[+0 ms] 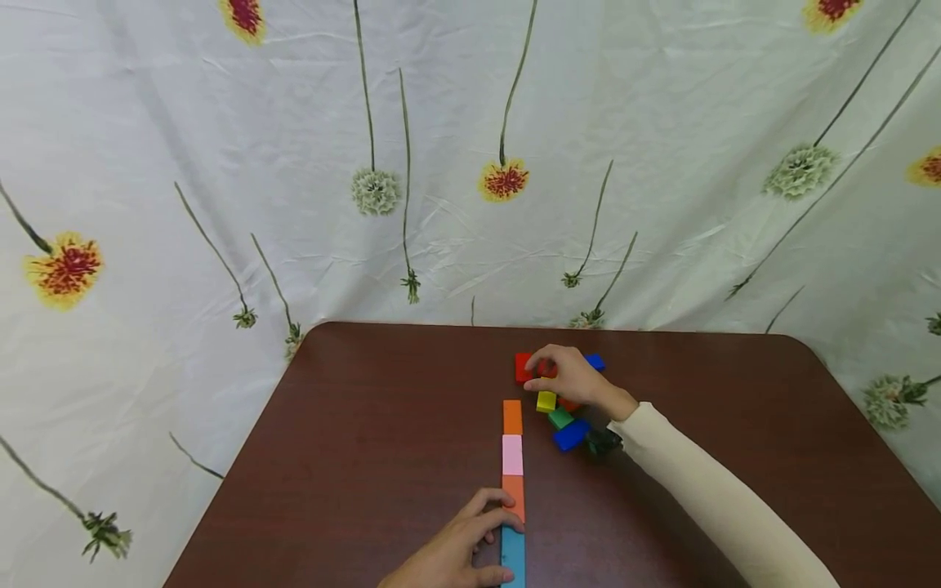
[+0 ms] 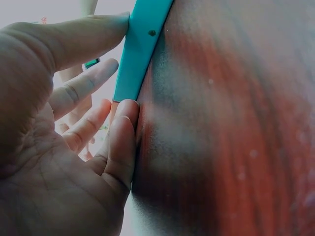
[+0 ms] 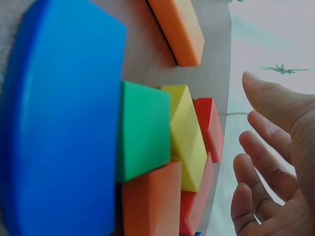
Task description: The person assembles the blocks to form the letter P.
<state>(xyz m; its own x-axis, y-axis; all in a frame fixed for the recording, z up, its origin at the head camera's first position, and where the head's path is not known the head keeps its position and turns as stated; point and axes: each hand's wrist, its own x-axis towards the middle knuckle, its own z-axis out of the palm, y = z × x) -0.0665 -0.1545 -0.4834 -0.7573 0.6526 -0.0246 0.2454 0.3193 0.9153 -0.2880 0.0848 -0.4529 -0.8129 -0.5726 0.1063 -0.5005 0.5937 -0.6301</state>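
A straight row of blocks runs up the table: a teal block [image 1: 516,554], an orange-red block [image 1: 518,483], a pink block [image 1: 512,455] and an orange block [image 1: 512,417]. My left hand [image 1: 459,545] rests along the row's left side, thumb on the teal block and fingertips by the seam with the orange-red one. Above a loose cluster, my right hand [image 1: 577,380] has its fingers spread and relaxed, nothing between them. Close around it lie a red block [image 1: 523,367], a yellow block [image 3: 184,140], a green block [image 3: 145,132] and a blue block [image 3: 69,118].
A dark green piece [image 1: 603,442] sits beside the right sleeve, partly hidden. Another blue block [image 1: 595,362] lies behind the right hand, near the far edge of the brown table [image 1: 382,408]. A flower-patterned cloth [image 1: 456,237] hangs beyond that edge.
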